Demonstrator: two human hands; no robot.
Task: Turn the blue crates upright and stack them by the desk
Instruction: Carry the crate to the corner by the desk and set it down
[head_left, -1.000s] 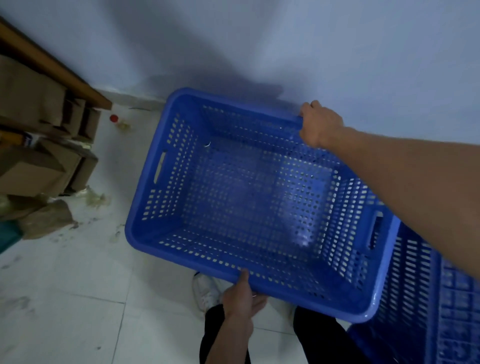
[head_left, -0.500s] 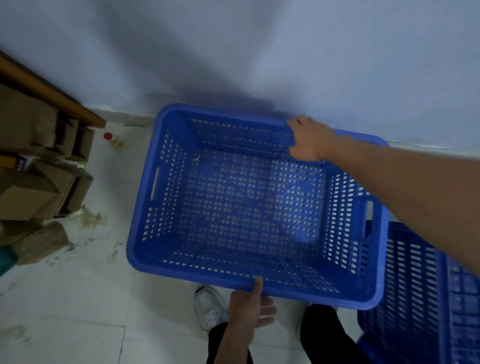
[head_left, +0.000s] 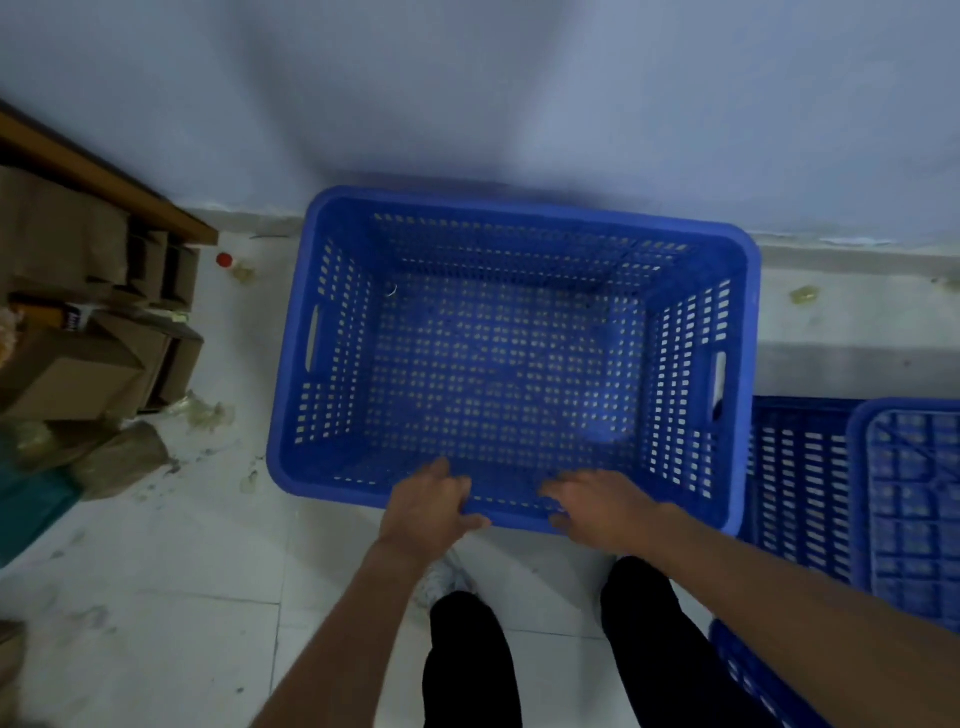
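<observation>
The right hand (head_left: 605, 512) has left the far rim and joined the left hand (head_left: 428, 512) at 6 o'clock, both hooking their fingers over the near rim of the blue crate (head_left: 524, 210). Tilted before, it now stands upright against the wall, at 3 o'clock from the desk (head_left: 104, 176), with a small pale ring (head_left: 392, 289) at its inner 11 o'clock corner. Another crate (head_left: 914, 509) lies just beside it at 3 o'clock, underside up.
</observation>
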